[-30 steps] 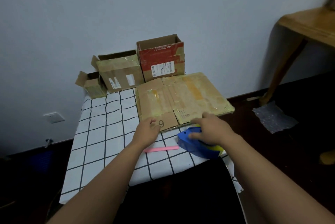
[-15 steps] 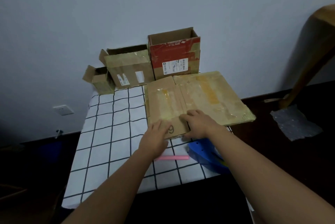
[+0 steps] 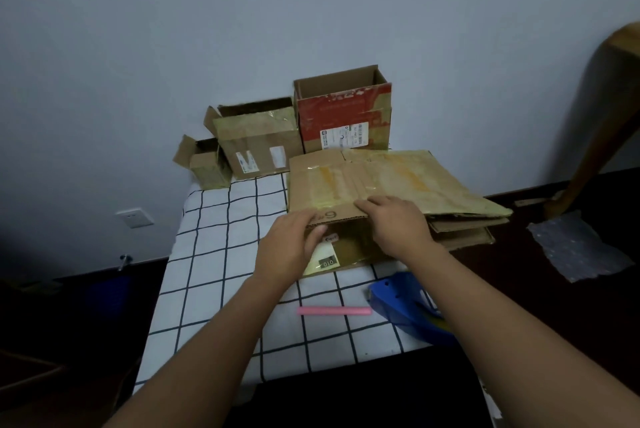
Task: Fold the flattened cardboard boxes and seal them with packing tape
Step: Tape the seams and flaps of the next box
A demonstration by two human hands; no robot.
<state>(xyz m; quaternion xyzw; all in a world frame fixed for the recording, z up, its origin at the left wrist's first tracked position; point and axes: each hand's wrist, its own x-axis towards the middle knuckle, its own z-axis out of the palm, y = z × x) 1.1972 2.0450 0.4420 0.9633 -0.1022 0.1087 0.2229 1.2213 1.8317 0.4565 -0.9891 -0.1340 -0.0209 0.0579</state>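
White tablecloth with a black grid pattern; brown flattened cardboard sheet streaked with yellowish tape; red-and-brown open cardboard box bearing a white label; pink stick-shaped object; blue plastic tape dispenser; pale grey-blue wall.

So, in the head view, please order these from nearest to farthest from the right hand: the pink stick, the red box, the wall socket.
From the right hand:
1. pink stick, below on the cloth, towards the person.
2. red box, behind, against the wall.
3. wall socket, far left, low on the wall.
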